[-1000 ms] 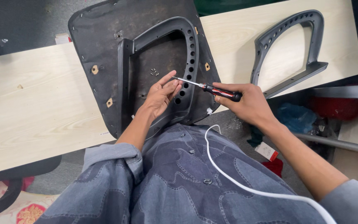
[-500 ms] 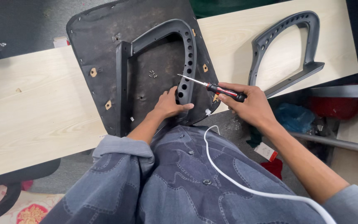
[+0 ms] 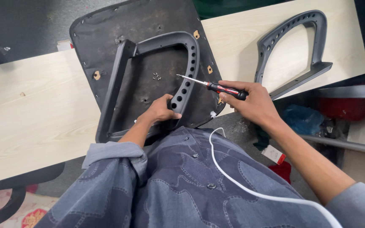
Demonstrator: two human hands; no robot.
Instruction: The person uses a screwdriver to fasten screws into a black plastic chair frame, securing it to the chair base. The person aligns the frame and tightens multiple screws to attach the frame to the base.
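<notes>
The left hand [image 3: 162, 110] was clamped on the near end of the armrest [image 3: 186, 67] lying on the upturned seat base [image 3: 106, 29]. The right hand [image 3: 252, 99] gripped the screwdriver [image 3: 210, 85], tip hovering clear. The loose screws [image 3: 156, 76] might have rolled off if the base tipped.

The person wears a grey-blue denim shirt [image 3: 182, 181] stitched all over with wavy, patchwork-like seams and closed down the front with small metal snap buttons, its sleeves pushed up to the elbows, while a thin white cable [image 3: 250, 185] trails across the chest toward the right.
</notes>
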